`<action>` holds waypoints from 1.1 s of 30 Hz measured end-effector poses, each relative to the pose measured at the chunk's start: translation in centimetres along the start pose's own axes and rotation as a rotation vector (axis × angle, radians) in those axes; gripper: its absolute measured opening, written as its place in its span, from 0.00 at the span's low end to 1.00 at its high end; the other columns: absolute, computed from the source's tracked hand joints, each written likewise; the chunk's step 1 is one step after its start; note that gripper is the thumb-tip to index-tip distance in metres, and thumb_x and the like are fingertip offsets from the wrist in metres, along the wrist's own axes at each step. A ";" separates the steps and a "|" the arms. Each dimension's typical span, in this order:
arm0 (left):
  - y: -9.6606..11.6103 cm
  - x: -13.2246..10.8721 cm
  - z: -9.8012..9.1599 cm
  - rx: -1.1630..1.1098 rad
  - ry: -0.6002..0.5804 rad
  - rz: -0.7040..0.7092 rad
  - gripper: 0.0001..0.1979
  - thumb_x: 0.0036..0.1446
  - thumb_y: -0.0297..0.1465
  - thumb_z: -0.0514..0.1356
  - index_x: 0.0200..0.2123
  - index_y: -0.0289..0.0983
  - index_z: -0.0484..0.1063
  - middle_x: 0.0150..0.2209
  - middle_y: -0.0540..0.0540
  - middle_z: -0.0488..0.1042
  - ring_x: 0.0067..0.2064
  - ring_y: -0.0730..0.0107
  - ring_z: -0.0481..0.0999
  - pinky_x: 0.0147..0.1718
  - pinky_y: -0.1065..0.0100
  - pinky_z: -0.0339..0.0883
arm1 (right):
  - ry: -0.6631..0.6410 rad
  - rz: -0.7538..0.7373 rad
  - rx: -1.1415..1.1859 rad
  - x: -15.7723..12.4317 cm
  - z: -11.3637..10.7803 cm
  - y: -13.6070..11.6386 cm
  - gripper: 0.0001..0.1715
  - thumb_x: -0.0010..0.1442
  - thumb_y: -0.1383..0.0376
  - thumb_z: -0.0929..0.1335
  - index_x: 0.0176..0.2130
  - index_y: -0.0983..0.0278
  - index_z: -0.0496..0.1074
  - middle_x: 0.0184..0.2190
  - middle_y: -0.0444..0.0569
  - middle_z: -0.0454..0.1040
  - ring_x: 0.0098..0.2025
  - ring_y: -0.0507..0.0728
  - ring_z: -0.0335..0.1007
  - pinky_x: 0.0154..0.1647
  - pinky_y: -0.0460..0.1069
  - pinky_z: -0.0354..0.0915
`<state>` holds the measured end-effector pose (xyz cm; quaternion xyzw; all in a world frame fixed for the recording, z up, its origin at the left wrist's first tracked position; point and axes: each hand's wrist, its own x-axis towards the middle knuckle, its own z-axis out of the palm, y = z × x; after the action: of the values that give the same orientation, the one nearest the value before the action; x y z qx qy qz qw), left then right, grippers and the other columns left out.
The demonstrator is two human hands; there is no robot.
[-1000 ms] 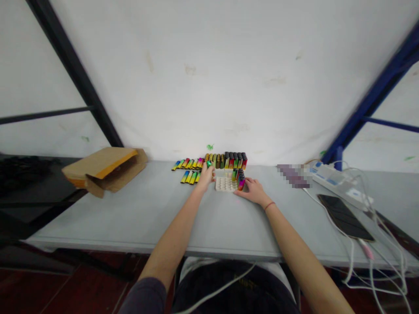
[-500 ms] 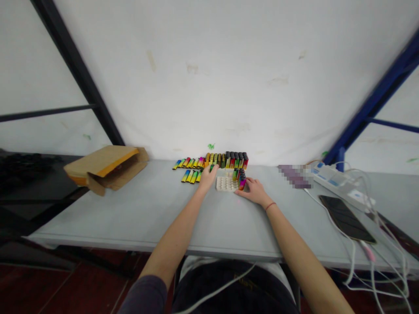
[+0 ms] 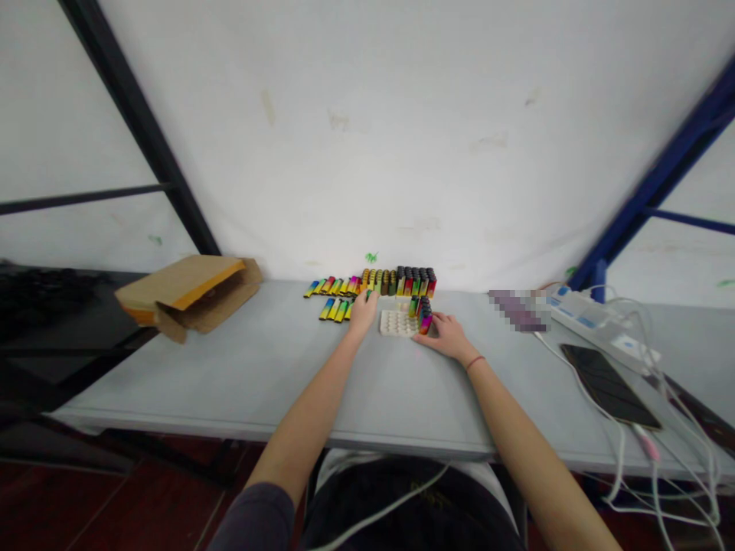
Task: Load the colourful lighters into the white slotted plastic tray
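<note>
My left hand [image 3: 361, 314] is closed around a green-and-dark lighter [image 3: 369, 295], mostly hidden by the fingers, just left of a white tray with round holes [image 3: 396, 323]. Several multicoloured lighters with black tops [image 3: 426, 317] stand upright along the tray's right side. There my right hand [image 3: 448, 337] grips the tray's right end, thumb at the front corner and fingers beside the lighters. Behind the tray, more lighters [image 3: 416, 282] stand upright in a block, some with yellowish tops. To the left, loose lighters [image 3: 333, 309] lie in two rows.
An open brown cardboard box [image 3: 184, 287] lies at the left of the grey table [image 3: 241, 383]. On the right are a dark phone [image 3: 609, 383], a white power strip [image 3: 602, 325], tangled white cables and a blurred-out item [image 3: 520, 310]. A white wall [image 3: 367, 153] rises behind.
My left hand has shifted slightly, and less of the lighter in it shows. My right hand stays on the tray. The whole view has moved a little.
</note>
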<state>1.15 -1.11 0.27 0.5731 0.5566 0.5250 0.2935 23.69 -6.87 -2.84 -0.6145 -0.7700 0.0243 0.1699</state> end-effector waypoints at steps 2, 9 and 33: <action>0.0 -0.1 -0.1 0.014 0.011 -0.016 0.10 0.56 0.35 0.53 0.27 0.38 0.68 0.26 0.49 0.70 0.32 0.68 0.68 0.33 0.70 0.58 | 0.004 0.002 0.003 0.0 0.0 0.0 0.36 0.56 0.41 0.67 0.51 0.65 0.71 0.55 0.58 0.70 0.54 0.66 0.65 0.53 0.55 0.60; -0.3 -0.3 -0.2 0.053 -0.002 -0.038 0.16 0.58 0.42 0.52 0.32 0.37 0.72 0.34 0.44 0.75 0.39 0.62 0.72 0.41 0.66 0.61 | -0.005 0.015 0.003 -0.1 -0.1 -0.2 0.37 0.55 0.41 0.67 0.52 0.65 0.71 0.56 0.58 0.69 0.54 0.66 0.64 0.53 0.55 0.60; -1.7 -0.3 0.8 0.061 -0.080 0.167 0.16 0.63 0.38 0.52 0.51 0.36 0.60 0.39 0.43 0.72 0.37 0.65 0.75 0.41 0.62 0.69 | -0.012 0.021 -0.001 -0.2 -0.4 -0.4 0.37 0.56 0.42 0.67 0.52 0.66 0.70 0.57 0.58 0.68 0.54 0.66 0.64 0.53 0.55 0.60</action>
<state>1.38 -0.83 -1.56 0.6467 0.5103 0.5072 0.2531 23.46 -7.23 -2.44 -0.6223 -0.7647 0.0295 0.1649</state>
